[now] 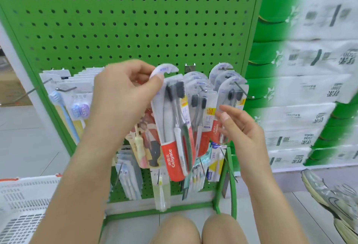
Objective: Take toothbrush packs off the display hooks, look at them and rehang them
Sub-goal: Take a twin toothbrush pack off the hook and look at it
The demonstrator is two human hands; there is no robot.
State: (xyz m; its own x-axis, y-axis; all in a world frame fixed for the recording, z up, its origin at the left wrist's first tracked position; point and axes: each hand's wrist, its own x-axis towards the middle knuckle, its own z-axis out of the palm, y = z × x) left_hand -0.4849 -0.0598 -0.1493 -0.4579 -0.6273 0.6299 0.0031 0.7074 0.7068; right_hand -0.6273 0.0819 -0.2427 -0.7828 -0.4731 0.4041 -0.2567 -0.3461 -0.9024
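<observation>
The toothbrush pack, a red Colgate one with dark-bristled brushes, hangs from my left hand in front of the green pegboard; my thumb and fingers pinch its white top tab, off any hook. My right hand is beside it, fingers loosely spread and holding nothing, just next to the hanging packs on the right hook. A white basket sits low on my left, stacked tissue packs on my right.
</observation>
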